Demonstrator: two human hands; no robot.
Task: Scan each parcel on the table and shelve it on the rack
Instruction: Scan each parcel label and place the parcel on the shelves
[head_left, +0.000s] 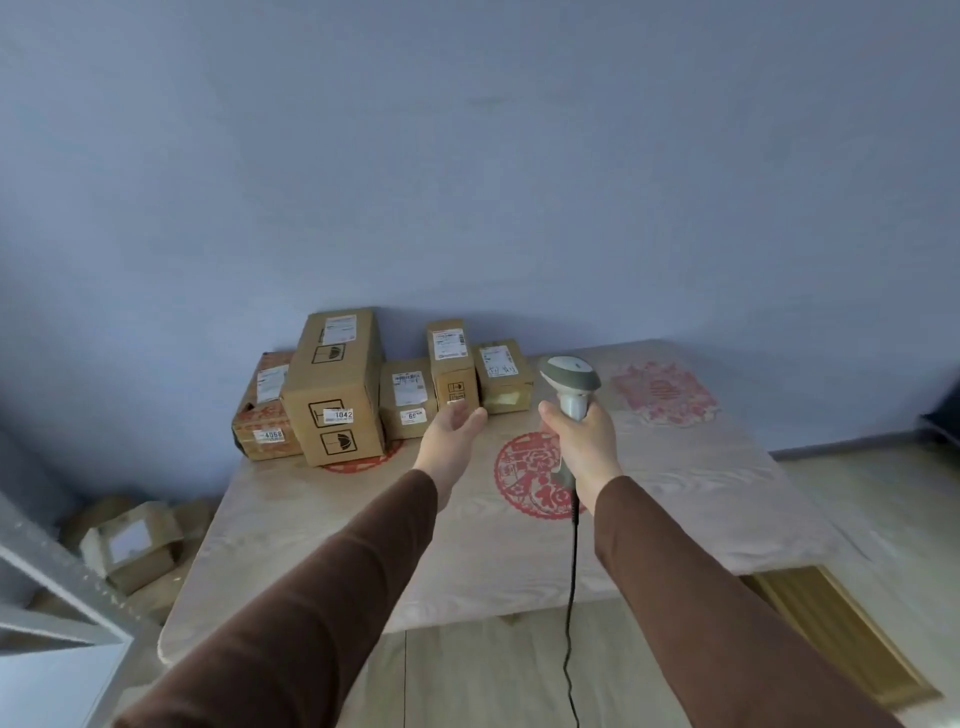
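Your left hand is reaching open toward the upright parcel just ahead — your right hand is gripping the scanner beside it.

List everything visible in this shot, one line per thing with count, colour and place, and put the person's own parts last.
parcels: five, brown cardboard with white labels, in a row at the table's far left edge by the wall
table: one, pale wood grain with red paper-cut designs, centre
scanner: one, grey and white, black cord hanging down, in the right hand
floor boxes: several, brown, blurred, left of the table
rack: one, grey metal, lower left corner
wall: blue, behind the table
left hand: open, reaching toward the parcels
right hand: grips the scanner's handle
sleeves: two, brown
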